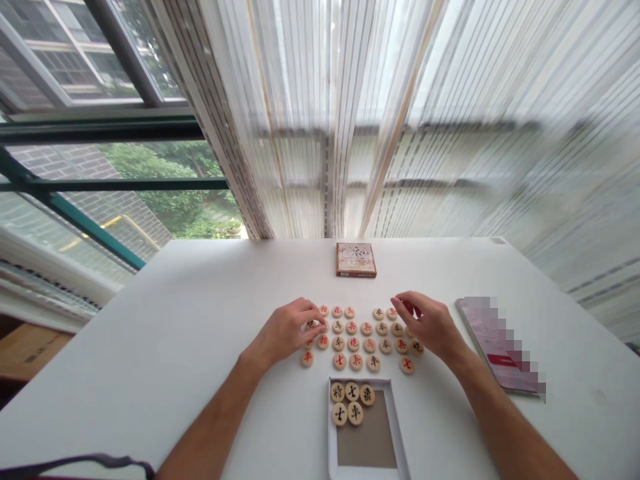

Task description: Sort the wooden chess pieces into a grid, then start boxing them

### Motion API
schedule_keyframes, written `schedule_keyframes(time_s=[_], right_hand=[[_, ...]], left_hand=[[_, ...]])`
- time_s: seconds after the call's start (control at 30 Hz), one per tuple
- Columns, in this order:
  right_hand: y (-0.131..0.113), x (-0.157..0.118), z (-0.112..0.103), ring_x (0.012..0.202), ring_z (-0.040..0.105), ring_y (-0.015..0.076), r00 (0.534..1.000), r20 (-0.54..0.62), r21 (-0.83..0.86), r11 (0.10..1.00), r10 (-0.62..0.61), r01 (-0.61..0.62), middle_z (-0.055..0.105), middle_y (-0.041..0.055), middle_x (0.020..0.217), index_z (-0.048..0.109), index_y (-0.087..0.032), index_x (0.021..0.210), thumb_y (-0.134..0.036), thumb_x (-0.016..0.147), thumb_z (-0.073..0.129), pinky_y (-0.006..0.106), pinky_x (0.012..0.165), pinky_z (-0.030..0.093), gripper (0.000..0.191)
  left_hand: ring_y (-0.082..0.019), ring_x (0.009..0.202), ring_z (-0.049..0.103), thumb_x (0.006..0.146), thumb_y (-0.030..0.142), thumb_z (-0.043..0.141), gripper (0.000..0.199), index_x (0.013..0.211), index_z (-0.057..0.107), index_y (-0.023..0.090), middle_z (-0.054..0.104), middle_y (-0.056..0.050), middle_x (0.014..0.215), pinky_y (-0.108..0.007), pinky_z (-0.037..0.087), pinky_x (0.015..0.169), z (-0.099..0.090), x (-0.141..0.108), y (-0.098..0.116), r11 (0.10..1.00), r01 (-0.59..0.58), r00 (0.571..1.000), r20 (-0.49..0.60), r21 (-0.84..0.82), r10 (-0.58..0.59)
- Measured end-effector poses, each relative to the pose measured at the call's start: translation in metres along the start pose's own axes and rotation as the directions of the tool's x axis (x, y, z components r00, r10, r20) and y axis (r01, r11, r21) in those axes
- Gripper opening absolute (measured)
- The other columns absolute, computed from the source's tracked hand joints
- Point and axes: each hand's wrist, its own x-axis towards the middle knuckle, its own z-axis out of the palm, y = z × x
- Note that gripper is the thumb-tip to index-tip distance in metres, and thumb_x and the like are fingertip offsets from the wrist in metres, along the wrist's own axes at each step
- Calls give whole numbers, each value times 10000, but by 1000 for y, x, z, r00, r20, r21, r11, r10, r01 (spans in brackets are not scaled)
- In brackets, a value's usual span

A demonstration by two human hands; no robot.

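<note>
Rows of round wooden xiangqi pieces (353, 344) with red and black characters lie face up on the white table. At the left end of the rows, my left hand (290, 328) has its fingertips curled closed on one xiangqi piece (323, 326), partly covering its neighbours. Over the right end hovers my right hand (424, 319), its fingers loosely bent and apart, with no piece visible in them. Near me, an open shallow box (370, 453) holds several black-character pieces (353, 392) in its far left part.
A flat printed box lid (356, 260) lies beyond the pieces. To the right of my right arm is a flat pinkish object (493, 340), partly pixelated. Striped sheer curtains (320, 120) and a window (100, 160) stand behind the table (200, 280).
</note>
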Motion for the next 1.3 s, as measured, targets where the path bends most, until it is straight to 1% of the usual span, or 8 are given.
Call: schedule_keyframes(time_s=[0.23, 0.43, 0.57, 0.83, 1.13, 1.3], right_hand=[[-6, -3, 3, 597, 543, 140, 999, 6, 38, 999, -38, 38, 626, -1, 688, 648, -207, 852, -302, 984, 545, 266, 625, 432, 193], [-8, -4, 3, 596, 530, 138, 998, 7, 58, 996, -69, 68, 620, 2, 691, 642, -205, 856, -308, 988, 542, 269, 615, 427, 195], [-8, -4, 3, 600, 533, 137, 998, -1, 65, 996, -65, 65, 626, 2, 699, 641, -208, 859, -306, 987, 549, 269, 616, 430, 185], [-8, -4, 5, 588, 533, 133, 998, -22, 75, 995, -62, 63, 638, -1, 698, 644, -208, 861, -301, 981, 557, 269, 608, 431, 175], [-9, -5, 4, 593, 539, 128, 999, -14, 80, 996, -44, 45, 642, -4, 696, 652, -204, 860, -301, 979, 562, 263, 609, 434, 177], [-9, -5, 4, 589, 540, 129, 999, -8, 85, 995, -46, 47, 640, -7, 688, 654, -202, 853, -311, 978, 558, 257, 601, 435, 191]], left_hand=[[-177, 930, 657, 890, 242, 696, 60, 934, 737, 240, 706, -16, 966, -269, 529, 820, 6, 1, 0, 997, -1, 1000, 11, 78, 0], [-175, 934, 664, 887, 249, 697, 48, 909, 739, 244, 706, -11, 986, -265, 530, 829, 9, 2, -2, 993, 21, 999, 27, 116, -24], [-178, 927, 668, 887, 266, 697, 49, 900, 740, 247, 711, -11, 981, -264, 532, 831, 10, 1, -2, 991, 38, 999, 33, 132, -42], [-183, 884, 672, 884, 319, 701, 80, 897, 741, 250, 732, -6, 946, -272, 522, 801, 11, 2, -1, 981, 70, 997, 11, 183, -73], [-181, 851, 676, 880, 344, 703, 86, 889, 746, 270, 754, 18, 888, -268, 480, 715, 9, 4, 8, 961, 122, 992, 6, 248, -128], [-173, 821, 677, 877, 322, 690, 74, 875, 739, 266, 749, 22, 854, -258, 462, 684, 10, 5, 10, 952, 147, 989, -9, 269, -150]])
